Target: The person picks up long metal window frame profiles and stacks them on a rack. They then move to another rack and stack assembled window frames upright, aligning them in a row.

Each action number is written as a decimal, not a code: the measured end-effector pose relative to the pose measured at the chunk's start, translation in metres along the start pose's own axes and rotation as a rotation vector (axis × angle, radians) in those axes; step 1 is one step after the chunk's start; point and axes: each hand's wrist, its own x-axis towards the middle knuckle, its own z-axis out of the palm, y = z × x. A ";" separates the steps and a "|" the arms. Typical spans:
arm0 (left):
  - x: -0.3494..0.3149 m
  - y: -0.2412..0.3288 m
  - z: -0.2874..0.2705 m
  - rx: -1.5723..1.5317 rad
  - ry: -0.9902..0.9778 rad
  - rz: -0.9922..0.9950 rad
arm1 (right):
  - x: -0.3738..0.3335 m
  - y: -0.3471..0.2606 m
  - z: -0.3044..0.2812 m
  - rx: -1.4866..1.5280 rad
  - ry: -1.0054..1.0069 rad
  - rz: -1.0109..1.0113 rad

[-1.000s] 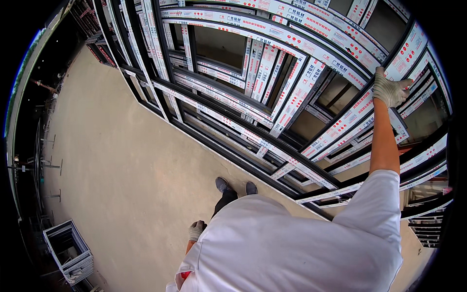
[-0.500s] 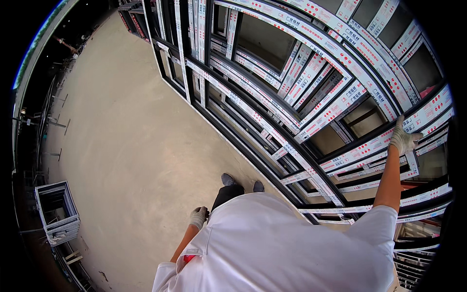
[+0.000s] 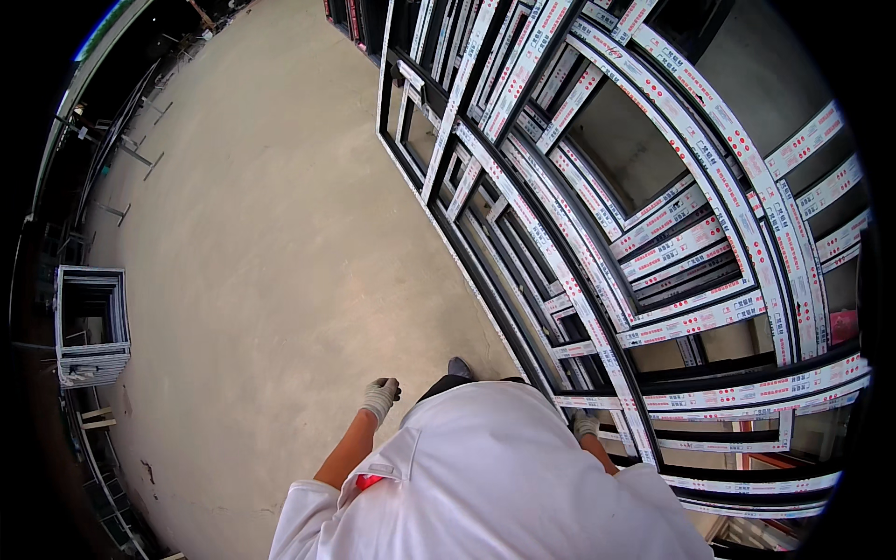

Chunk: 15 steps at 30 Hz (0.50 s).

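My left hand [image 3: 381, 397], in a pale work glove with darker fingertips, hangs over the bare floor to the left of my body. Its fingers are curled together, and nothing shows in them. My right hand [image 3: 585, 425], gloved too, is low at my right side, close to the lower corner of the leaning window frames [image 3: 597, 347]. My shirt and a frame bar partly cover it, so its fingers are not clear. These frames are black, wrapped in white film with red and blue print, and stacked several deep.
Concrete floor [image 3: 271, 243] stretches ahead and to the left. A stack of smaller rectangular frames [image 3: 93, 364] stands at the far left, near metal stands [image 3: 117, 215] along that side. More dark frames with red edges [image 3: 347, 21] stand at the top. My shoe [image 3: 459, 367] is near the frames' foot.
My right hand has come off the frame bar at the right and dropped to my side. My left hand has risen slightly. The view has turned, with the frames now farther right.
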 end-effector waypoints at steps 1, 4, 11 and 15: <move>0.010 0.001 -0.013 -0.027 0.016 -0.001 | -0.008 -0.044 -0.018 0.453 0.030 0.107; 0.033 0.007 -0.040 -0.083 0.031 -0.017 | 0.005 -0.132 -0.084 0.906 -0.059 0.158; 0.068 0.007 -0.062 -0.220 0.061 -0.116 | 0.064 -0.283 -0.181 0.838 0.022 -0.120; 0.095 -0.018 -0.065 -0.366 0.082 -0.188 | 0.139 -0.348 -0.147 0.463 0.052 -0.188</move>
